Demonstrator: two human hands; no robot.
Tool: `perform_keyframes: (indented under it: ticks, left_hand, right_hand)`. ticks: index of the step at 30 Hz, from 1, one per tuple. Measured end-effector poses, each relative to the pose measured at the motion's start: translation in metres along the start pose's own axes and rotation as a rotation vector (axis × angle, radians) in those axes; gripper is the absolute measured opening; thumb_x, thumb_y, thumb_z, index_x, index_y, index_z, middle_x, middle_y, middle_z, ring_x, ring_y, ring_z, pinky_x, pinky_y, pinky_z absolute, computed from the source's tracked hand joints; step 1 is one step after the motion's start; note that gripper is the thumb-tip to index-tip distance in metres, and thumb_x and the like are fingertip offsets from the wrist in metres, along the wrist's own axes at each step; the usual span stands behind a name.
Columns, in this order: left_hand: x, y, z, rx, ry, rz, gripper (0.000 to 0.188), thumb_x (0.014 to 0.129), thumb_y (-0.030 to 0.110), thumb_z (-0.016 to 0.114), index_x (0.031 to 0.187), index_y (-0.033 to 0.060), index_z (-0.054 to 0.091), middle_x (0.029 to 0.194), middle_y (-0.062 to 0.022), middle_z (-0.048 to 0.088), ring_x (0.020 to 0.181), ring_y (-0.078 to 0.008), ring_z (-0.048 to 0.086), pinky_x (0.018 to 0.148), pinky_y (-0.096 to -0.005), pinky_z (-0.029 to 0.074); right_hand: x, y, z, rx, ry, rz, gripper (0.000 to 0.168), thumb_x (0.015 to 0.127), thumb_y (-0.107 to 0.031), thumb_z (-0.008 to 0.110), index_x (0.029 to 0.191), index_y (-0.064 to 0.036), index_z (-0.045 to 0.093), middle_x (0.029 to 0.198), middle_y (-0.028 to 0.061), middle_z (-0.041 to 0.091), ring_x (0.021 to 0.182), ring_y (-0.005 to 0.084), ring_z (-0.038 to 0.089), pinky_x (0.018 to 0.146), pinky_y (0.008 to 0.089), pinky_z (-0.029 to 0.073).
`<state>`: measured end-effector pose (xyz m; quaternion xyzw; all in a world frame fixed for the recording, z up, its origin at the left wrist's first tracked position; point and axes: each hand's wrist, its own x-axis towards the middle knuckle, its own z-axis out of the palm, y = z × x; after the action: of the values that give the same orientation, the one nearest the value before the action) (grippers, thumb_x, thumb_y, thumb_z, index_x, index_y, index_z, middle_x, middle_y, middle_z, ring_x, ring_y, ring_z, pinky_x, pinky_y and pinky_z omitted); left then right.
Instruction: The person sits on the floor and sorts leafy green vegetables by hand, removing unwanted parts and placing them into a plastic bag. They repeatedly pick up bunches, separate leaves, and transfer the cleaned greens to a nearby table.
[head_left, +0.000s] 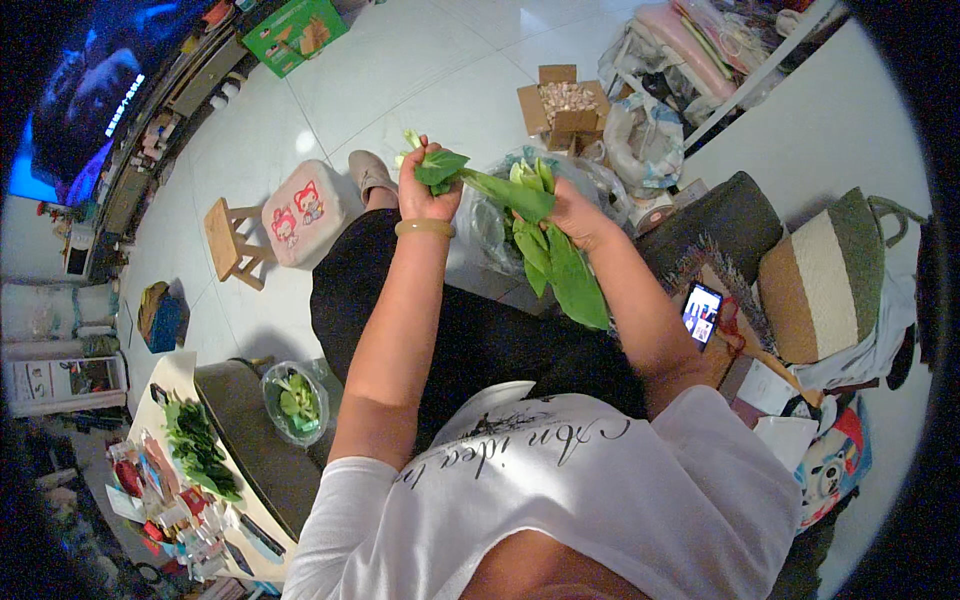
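My left hand is closed around the stem and leaf of a green leafy vegetable, its pale stem end showing above the fingers. A bangle circles that wrist. In my right hand is a bunch of leafy greens, pale stems up and broad leaves hanging down. One long leaf spans from the bunch towards my left hand. Behind and below both hands lies a clear plastic bag on the floor, partly hidden by the greens; its contents are hard to make out.
A cushioned stool and a small wooden stool stand left. A plastic-lined bowl holds greens; more greens and a knife lie on the table. Beyond the bag is an open cardboard box. A phone lies right.
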<state>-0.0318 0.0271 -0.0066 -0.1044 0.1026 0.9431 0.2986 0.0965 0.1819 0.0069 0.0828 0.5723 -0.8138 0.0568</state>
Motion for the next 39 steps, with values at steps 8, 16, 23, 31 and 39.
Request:
perform_keyframes:
  ticks: [8,16,23,31,39]
  left_hand:
    - [0.021,-0.015,0.013,-0.034,-0.123,-0.060,0.012,0.073,0.010,0.047,0.084,0.0084,0.049,0.066,-0.0015,0.048,0.064,-0.0170,0.047,0.060,-0.0287,0.042]
    - [0.017,0.012,0.012,0.106,-0.187,-0.004,0.012,0.072,0.012,0.048,0.084,0.0074,0.050,0.065,-0.0009,0.045,0.062,-0.0144,0.042,0.054,-0.0242,0.038]
    - [0.016,-0.032,0.003,0.070,-0.266,-0.066,0.017,0.075,0.013,0.047,0.091,0.0093,0.046,0.069,-0.0017,0.047,0.064,-0.0176,0.046,0.059,-0.0290,0.040]
    - [0.013,-0.019,0.021,0.346,0.093,0.070,0.009,0.079,0.010,0.045,0.087,0.0063,0.044,0.075,-0.0034,0.048,0.065,-0.0182,0.049,0.070,-0.0321,0.044]
    - [0.009,-0.049,-0.006,0.617,0.070,-0.047,0.032,0.080,0.036,0.050,0.101,0.0125,0.043,0.078,-0.0049,0.050,0.066,-0.0168,0.050,0.064,-0.0323,0.044]
  right_hand:
    - [0.000,-0.005,-0.015,-0.476,-0.046,-0.106,0.029,0.063,-0.018,0.063,0.085,-0.001,0.055,0.079,0.0047,0.057,0.072,0.0119,0.051,0.067,0.0275,0.042]
    - [0.001,-0.024,-0.027,-0.604,0.298,-0.072,0.035,0.062,-0.028,0.068,0.082,-0.002,0.057,0.075,0.0072,0.059,0.068,0.0144,0.054,0.063,0.0298,0.043]
    - [0.033,-0.012,0.015,-0.522,0.051,-0.171,0.039,0.059,-0.022,0.070,0.087,-0.001,0.054,0.081,0.0078,0.058,0.073,0.0133,0.053,0.068,0.0278,0.042]
    - [0.027,-0.006,-0.018,-0.314,0.171,-0.068,0.027,0.064,-0.019,0.066,0.084,-0.003,0.057,0.078,0.0030,0.059,0.070,0.0122,0.053,0.065,0.0253,0.042]
    - [0.019,-0.006,-0.048,-0.106,0.222,-0.064,0.021,0.070,-0.019,0.064,0.082,-0.003,0.055,0.072,0.0036,0.059,0.068,0.0114,0.054,0.062,0.0246,0.042]
